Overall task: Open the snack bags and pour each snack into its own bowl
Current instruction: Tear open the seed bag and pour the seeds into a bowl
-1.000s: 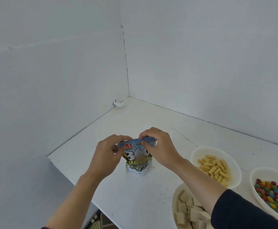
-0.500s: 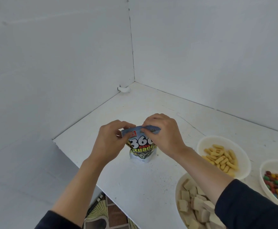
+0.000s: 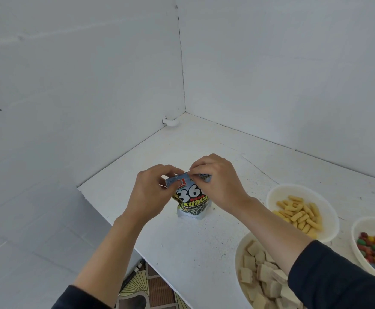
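Note:
A small silver snack bag (image 3: 192, 200) with "360" printed on it stands upright on the white table (image 3: 191, 248). My left hand (image 3: 153, 192) pinches the left end of its sealed top strip. My right hand (image 3: 217, 181) pinches the top strip just to the right of it and covers the bag's right corner. The two sets of fingertips nearly meet at the top edge. Whether the seal is torn cannot be seen.
Three white bowls sit at the right: one with yellow stick snacks (image 3: 277, 192), one with coloured candies (image 3: 358, 230), one with pale square wafers (image 3: 240, 248) under my right forearm. White walls meet in a corner behind. The table's left edge drops to a patterned floor (image 3: 150, 288).
The camera has tilted down, so the scene sits higher in view. My fingertips have drawn closer together on the bag's top strip. The bag stays upright on the same spot.

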Available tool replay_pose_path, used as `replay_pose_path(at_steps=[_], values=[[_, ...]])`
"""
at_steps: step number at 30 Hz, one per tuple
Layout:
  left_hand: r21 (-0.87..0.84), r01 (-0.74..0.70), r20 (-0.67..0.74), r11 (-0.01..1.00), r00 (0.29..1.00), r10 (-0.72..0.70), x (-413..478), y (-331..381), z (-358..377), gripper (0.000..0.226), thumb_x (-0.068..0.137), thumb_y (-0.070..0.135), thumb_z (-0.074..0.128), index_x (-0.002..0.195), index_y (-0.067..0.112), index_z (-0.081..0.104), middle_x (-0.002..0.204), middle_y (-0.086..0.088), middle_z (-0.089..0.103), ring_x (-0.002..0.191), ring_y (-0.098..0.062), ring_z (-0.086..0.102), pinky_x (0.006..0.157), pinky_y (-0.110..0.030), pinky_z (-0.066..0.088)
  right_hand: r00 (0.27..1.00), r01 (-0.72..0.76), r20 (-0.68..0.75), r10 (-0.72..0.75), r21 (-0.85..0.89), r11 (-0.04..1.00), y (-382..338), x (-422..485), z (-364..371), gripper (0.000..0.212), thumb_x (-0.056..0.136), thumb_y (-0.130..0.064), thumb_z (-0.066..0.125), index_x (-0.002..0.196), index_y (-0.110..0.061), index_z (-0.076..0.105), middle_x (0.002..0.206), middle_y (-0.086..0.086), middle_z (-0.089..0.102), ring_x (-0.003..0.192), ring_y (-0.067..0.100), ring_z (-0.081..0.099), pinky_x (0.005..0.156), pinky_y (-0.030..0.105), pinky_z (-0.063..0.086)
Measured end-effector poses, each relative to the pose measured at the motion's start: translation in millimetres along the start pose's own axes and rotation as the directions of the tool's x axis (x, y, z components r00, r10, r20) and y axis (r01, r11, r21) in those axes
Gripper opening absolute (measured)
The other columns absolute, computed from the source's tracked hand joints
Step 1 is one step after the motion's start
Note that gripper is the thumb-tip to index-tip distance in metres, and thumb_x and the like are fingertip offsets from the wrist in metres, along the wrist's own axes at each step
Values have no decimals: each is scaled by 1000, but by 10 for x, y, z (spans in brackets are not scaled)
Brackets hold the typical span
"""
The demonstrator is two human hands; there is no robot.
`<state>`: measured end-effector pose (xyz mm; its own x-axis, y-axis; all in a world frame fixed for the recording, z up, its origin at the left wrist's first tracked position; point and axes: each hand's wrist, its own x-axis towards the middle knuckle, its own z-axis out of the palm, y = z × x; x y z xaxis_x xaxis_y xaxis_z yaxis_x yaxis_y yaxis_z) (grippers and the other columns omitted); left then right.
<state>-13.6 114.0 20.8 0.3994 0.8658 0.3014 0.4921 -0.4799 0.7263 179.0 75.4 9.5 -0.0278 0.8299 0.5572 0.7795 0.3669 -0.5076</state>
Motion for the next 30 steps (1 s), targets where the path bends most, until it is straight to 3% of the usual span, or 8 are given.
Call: replay_pose_path(at_steps=[12, 17, 20, 24, 27, 30], values=[[0, 37, -19, 999, 999, -37, -62, 38, 2, 19, 88, 7, 76, 99, 23, 78, 89, 15, 71, 77, -7, 68, 60, -13, 49, 1000, 18, -20, -18, -20, 1000, -10, -28, -76, 8, 81, -12, 80, 88, -17, 81, 91, -5, 76, 84, 17, 66, 75, 43, 53], [-1, 12, -17, 1000, 1000, -13, -75, 78, 10, 23, 87, 6, 76, 92, 28, 77, 88, 13, 73, 79, -6, 68, 62, -17, 54, 992, -47, 118, 43, 24, 999, -52, 16, -109, 8, 86, -14, 74, 90, -20, 70, 98, -12, 61, 96, 9, 53, 90, 42, 44], [-1, -1, 10, 1000, 1000, 1, -102, 118, -1, 25, 87, 8, 76, 90, 33, 77, 85, 13, 71, 78, -5, 67, 61, -17, 54, 980, -66, 184, 77, -64, 996, -78, 47, -123, 8, 89, -18, 72, 95, -22, 70, 105, -10, 53, 105, 13, 48, 90, 37, 35], [-22, 6, 57, 1000, 998, -4, -150, 160, -16, 18, 91, 17, 75, 95, 34, 76, 82, 14, 70, 69, -9, 68, 56, -17, 51, 994, 12, 113, 8, -181, 983, -67, -7, -130, 7, 89, -23, 73, 93, -29, 74, 104, -9, 53, 102, 15, 43, 84, 36, 29], [-93, 56, 101, 994, 994, -46, -161, 173, -25, 11, 94, 20, 72, 95, 29, 78, 82, 9, 73, 68, -15, 71, 56, -21, 54, 994, -14, 112, 16, -14, 1000, -30, -91, -150, 8, 90, -17, 72, 90, -24, 75, 98, -10, 54, 95, 11, 48, 80, 33, 41], [-162, 116, 170, 980, 981, -88, -139, 177, -22, 20, 101, 13, 62, 97, 23, 79, 89, 6, 77, 78, -20, 74, 63, -26, 59, 991, -45, 133, 32, 93, 995, -8, -141, -176, 6, 91, -14, 71, 90, -19, 74, 97, -11, 52, 93, 10, 53, 76, 31, 50]])
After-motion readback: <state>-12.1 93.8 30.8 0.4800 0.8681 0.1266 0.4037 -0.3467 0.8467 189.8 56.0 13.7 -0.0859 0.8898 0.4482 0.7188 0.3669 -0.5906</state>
